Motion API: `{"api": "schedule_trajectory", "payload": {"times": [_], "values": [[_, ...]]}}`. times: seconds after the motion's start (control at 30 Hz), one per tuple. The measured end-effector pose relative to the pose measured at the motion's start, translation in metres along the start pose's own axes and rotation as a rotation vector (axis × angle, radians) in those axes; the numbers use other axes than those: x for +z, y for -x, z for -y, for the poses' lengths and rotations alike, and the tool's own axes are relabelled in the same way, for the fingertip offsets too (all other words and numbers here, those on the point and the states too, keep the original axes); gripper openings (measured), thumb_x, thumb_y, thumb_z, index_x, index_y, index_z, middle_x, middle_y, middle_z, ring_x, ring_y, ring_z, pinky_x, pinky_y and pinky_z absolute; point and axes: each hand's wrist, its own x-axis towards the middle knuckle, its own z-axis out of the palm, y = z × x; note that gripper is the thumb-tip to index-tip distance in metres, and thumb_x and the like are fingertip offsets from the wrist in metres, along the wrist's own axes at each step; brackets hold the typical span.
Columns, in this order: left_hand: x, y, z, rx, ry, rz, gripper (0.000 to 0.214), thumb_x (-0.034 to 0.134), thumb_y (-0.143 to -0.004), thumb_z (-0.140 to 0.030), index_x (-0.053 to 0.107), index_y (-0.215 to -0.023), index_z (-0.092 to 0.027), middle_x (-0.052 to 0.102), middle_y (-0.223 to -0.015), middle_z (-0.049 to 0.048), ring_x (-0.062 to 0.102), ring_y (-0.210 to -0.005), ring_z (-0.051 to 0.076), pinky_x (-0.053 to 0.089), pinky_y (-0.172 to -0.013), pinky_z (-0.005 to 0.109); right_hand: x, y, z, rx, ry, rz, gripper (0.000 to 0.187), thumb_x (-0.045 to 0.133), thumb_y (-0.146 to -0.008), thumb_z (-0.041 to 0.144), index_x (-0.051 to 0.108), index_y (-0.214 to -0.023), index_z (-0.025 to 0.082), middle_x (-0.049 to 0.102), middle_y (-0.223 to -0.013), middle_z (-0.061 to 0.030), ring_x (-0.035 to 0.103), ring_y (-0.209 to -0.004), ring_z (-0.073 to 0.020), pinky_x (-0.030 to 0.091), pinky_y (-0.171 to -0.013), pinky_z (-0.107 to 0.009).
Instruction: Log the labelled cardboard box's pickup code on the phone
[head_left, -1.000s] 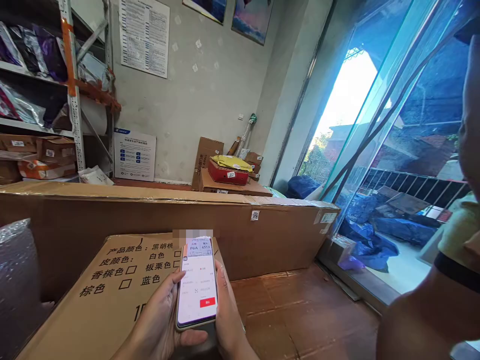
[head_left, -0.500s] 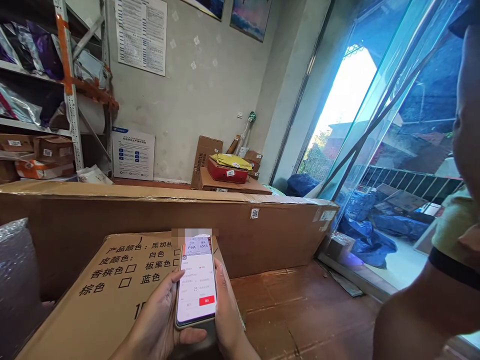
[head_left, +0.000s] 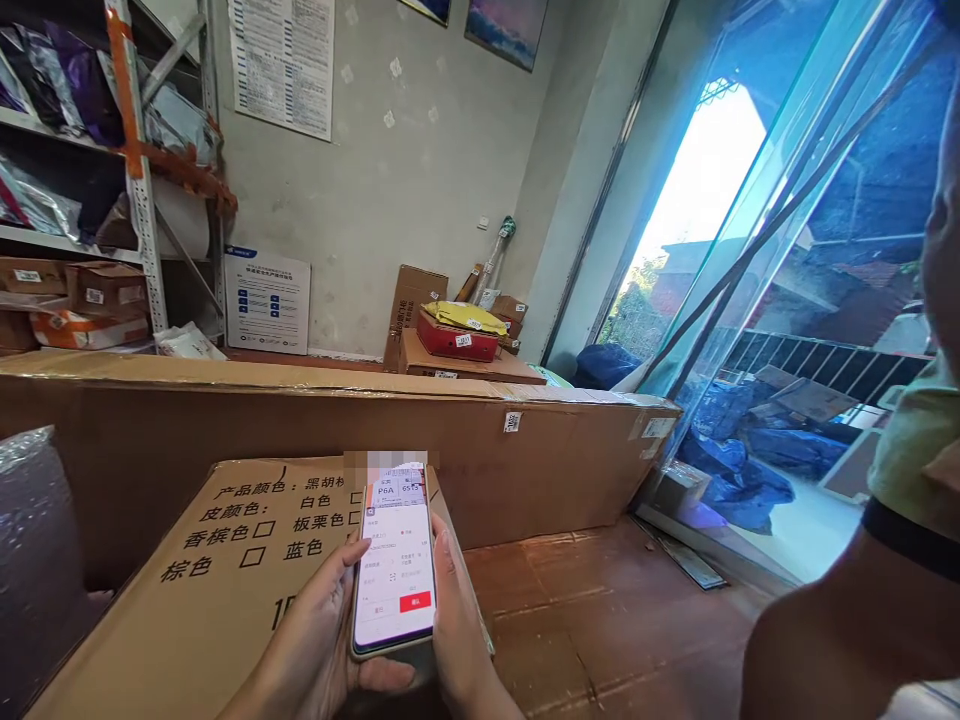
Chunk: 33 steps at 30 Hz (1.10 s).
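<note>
**Zero change in grip; slight dip in view**

Status: over the last second, the background sits slightly higher in the head view, which I take as a small downward tilt of the head. The slim, rectangular smartphone with a bright white display stays near the lower centre, with a red rectangular button lit on its screen throughout. I cannot confirm any change in the finer text; it is too small to read.

Grip: the bare left hand clasps the left edge, thumb over the rim of the display, a finger crossing below the lower end. The bare right hand closes along the right edge. Neither hand shifts its hold.

Location: the phone appears over the right side of a large brown cardboard carton printed with black Chinese characters. I see no sign that it rests there. A long, low brown cardboard box lies beyond.

Nearby: another person's bare limb with a black band shifts slightly at the right edge, well apart from the phone.

Assessment: I judge the work paused on the display, with no visible advance.
</note>
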Motion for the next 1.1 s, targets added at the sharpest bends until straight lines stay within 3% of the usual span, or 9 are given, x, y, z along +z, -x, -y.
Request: {"api": "schedule_trajectory", "payload": {"times": [0.23,0.33,0.43,0.5,0.57,0.67,0.8,0.97,1.1], "values": [[-0.009,0.012,0.015,0.045,-0.115,0.019,0.059,0.048,-0.082,-0.043,0.03,-0.136,-0.029,0.061,-0.118,0.009,0.063,-0.092,0.029,0.047,-0.036,0.026,0.002,0.024,-0.003,0.012,-0.267,0.179,0.055,0.048,-0.083,0.054,0.041,-0.127,0.022,0.063,-0.119,-0.0082,0.058,-0.105,-0.024,0.046,-0.089,-0.04],[-0.025,0.007,0.022,0.157,-0.373,-0.001,0.056,0.046,-0.079,-0.056,0.046,-0.128,-0.029,0.059,-0.123,0.0054,0.054,-0.111,0.027,0.054,-0.075,0.034,0.001,0.034,-0.013,0.094,-0.448,0.138,0.052,0.05,-0.083,0.05,0.04,-0.127,0.023,0.064,-0.116,-0.0067,0.059,-0.104,-0.0229,0.046,-0.088,-0.04],[-0.054,-0.005,0.017,0.389,-0.929,-0.028,0.054,0.036,-0.079,-0.063,0.056,-0.117,-0.03,0.056,-0.127,0.001,0.04,-0.126,0.025,0.025,-0.111,0.04,0.0,0.041,-0.016,0.137,-0.559,0.077,0.05,0.051,-0.084,0.045,0.038,-0.127,0.023,0.065,-0.116,-0.0073,0.059,-0.105,-0.0226,0.045,-0.091,-0.04],[-0.073,-0.015,0.009,0.518,-1.329,-0.141,0.057,0.03,-0.081,-0.061,0.055,-0.119,-0.028,0.054,-0.129,0.0039,0.04,-0.125,0.028,0.026,-0.109,0.045,-0.003,0.043,-0.013,0.142,-0.591,0.11,0.048,0.054,-0.084,0.037,0.037,-0.126,0.022,0.065,-0.114,-0.0086,0.061,-0.102,-0.024,0.044,-0.092,-0.043],[-0.086,-0.025,0.004,0.571,-1.636,-0.25,0.059,0.025,-0.082,-0.055,0.053,-0.121,-0.021,0.054,-0.123,0.011,0.049,-0.114,0.031,0.038,-0.098,0.048,-0.006,0.043,-0.008,0.147,-0.61,0.174,0.051,0.058,-0.079,0.026,0.037,-0.125,0.021,0.065,-0.113,-0.0097,0.063,-0.098,-0.0256,0.043,-0.092,-0.046],[-0.092,-0.036,0.004,0.582,-1.9,-0.314,0.059,0.018,-0.085,-0.046,0.053,-0.121,-0.015,0.054,-0.106,0.0137,0.058,-0.094,0.028,0.047,-0.081,0.044,-0.012,0.042,-0.004,0.128,-0.627,0.238,0.066,0.059,-0.069,0.012,0.031,-0.128,0.021,0.063,-0.116,-0.0102,0.063,-0.099,-0.026,0.042,-0.093,-0.046],[-0.091,-0.041,0.012,0.61,-1.986,-0.36,0.057,0.016,-0.087,-0.044,0.053,-0.121,-0.017,0.052,-0.103,0.0118,0.058,-0.089,0.024,0.048,-0.077,0.041,-0.016,0.042,-0.006,0.121,-0.575,0.217,0.073,0.06,-0.064,0.01,0.028,-0.129,0.023,0.063,-0.116,-0.0093,0.063,-0.098,-0.026,0.043,-0.091,-0.045],[-0.097,-0.043,0.013,0.618,-1.999,-0.362,0.059,0.015,-0.087,-0.046,0.052,-0.123,-0.018,0.053,-0.107,0.0122,0.058,-0.092,0.025,0.048,-0.077,0.041,-0.013,0.042,-0.013,0.156,-0.45,0.092,0.07,0.071,-0.063,0.02,0.034,-0.123,0.023,0.067,-0.109,-0.0097,0.067,-0.085,-0.0245,0.047,-0.082,-0.042],[-0.098,-0.044,0.014,0.591,-1.974,-0.356,0.062,0.012,-0.086,-0.044,0.055,-0.12,-0.016,0.053,-0.106,0.0141,0.059,-0.092,0.026,0.048,-0.079,0.042,-0.013,0.04,-0.019,0.147,-0.371,0.092,0.073,0.076,-0.058,0.032,0.037,-0.119,0.021,0.069,-0.103,-0.0117,0.068,-0.079,-0.0271,0.048,-0.077,-0.044]]}}
